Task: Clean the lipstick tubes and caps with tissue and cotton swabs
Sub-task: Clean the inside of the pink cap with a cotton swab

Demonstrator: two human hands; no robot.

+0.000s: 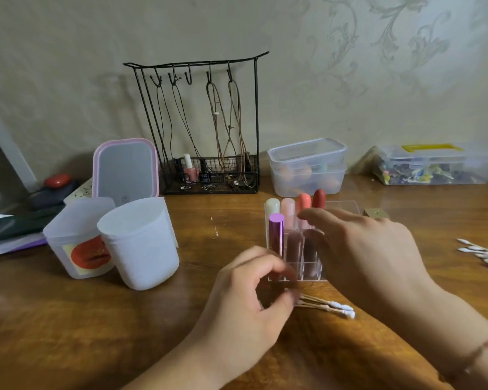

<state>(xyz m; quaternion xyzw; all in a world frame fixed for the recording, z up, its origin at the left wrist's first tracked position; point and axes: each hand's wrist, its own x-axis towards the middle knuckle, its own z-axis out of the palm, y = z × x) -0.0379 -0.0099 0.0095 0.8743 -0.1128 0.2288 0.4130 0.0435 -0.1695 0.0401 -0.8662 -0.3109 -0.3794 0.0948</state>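
Nearest the camera, two bare forearms reach forward over the wooden table (82, 319). Landmark for everything else is the clear acrylic organizer (296, 260) standing at the middle of the table, its compartments holding upright lipstick tubes (295, 246): a shiny purple one (276, 235) at its front left corner, two dusky mauve ones beside that, and cream, pale pink, coral and red ones along its back row.

At the organizer's front left corner, the left hand (248, 299) has its fingers curled, fingertips blurred against the base of the acrylic; whether it pinches anything I cannot tell. Over the organizer's right half hovers the right hand (366, 249), fingers spread and relaxed, holding nothing, its wrist wearing a thin bracelet.

Just in front of the organizer, a few cotton swabs (330, 306) lie on the table, partly under the left hand. Far right of it sits a loose heap of more swabs (485, 254).

Left of the organizer stand two frosted white plastic cups (138, 243), one with a red sticker. Behind it are a black wire rack (209, 130) hung with cords, a pink-rimmed mirror (126, 170), and stacked clear lidded boxes (307, 167).
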